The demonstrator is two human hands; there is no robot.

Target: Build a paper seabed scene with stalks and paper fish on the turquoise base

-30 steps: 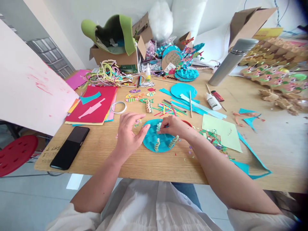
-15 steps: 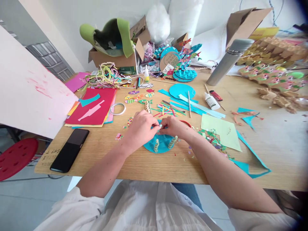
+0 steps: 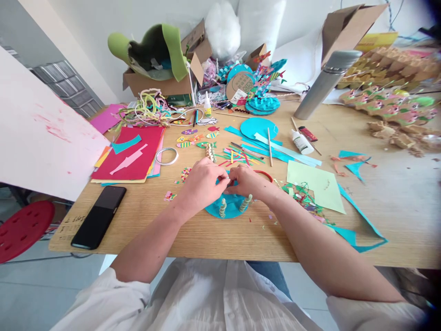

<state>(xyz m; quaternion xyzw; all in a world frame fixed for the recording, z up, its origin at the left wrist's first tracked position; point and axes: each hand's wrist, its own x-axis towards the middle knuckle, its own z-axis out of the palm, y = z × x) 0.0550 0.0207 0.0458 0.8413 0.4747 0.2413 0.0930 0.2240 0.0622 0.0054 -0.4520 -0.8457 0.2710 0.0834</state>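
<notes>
Over a blue paper disc (image 3: 231,211), my left hand (image 3: 205,180) and my right hand (image 3: 245,180) meet fingertip to fingertip. Both are closed in a pinch. Whatever lies between the fingers is mostly hidden and too small to name. Two pale green coiled strips (image 3: 223,208) stand upright on the near part of the disc; my hands cover its far part. Just beyond my left hand is a braided, cream-coloured piece (image 3: 210,152). A red curved strip (image 3: 264,174) shows behind my right wrist.
Left lie a phone (image 3: 98,218), red paper sheets (image 3: 132,154) and a tape roll (image 3: 167,156). Paper fish (image 3: 186,144), coloured strips (image 3: 237,156) and another blue disc (image 3: 259,128) lie beyond my hands. Right are a glue bottle (image 3: 302,142), steel flask (image 3: 325,87) and green paper (image 3: 315,184).
The view has shifted slightly. My hands stay pinched together over the disc, with only a small finger movement; the pale bit between the fingertips shows less now.
</notes>
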